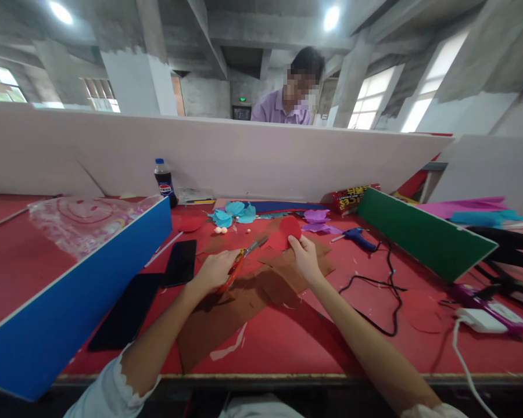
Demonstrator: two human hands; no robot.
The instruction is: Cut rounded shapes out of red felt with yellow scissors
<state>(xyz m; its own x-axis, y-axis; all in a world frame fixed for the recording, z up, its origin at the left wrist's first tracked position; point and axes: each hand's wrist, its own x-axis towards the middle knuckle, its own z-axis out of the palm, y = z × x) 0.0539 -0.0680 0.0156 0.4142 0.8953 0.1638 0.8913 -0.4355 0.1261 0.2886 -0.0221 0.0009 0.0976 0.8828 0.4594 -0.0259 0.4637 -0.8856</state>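
My left hand is closed on the handles of a pair of scissors, whose blades point up and to the right. The fingers of my right hand pinch a red paper piece with a rounded outline, just right of the scissor tips. Beneath both hands lie sheets of brown paper on the red tabletop. Whether the blades touch the red piece is too small to tell.
A blue panel and black phone stand left; a bottle, teal paper flowers and purple ones behind. Rightward are a glue gun, its looping cable, a green panel and white charger. A person is beyond the partition.
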